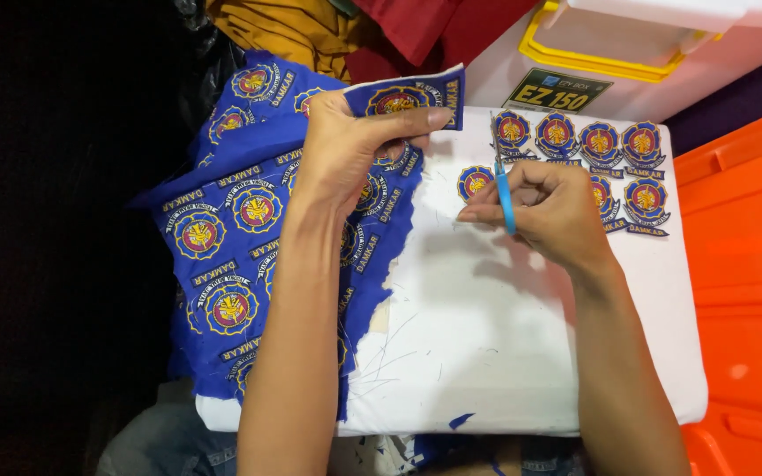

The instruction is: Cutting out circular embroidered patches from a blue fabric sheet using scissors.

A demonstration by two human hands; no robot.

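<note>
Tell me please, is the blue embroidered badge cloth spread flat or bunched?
Bunched: the blue embroidered badge cloth drapes in folds, its top edge lifted by the left hand.

The right hand (550, 207) hides most of the blue-handled scissors (505, 196), the blades perhaps closed; the orange crate (743, 264) runs off-frame.

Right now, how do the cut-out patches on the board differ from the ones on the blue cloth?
The cut-out patches lie separate in rows on the white board; the blue cloth still joins its patches, uncut and draped, with its top corner pinched by the left hand. Both show the same round blue-and-yellow emblem.
</note>
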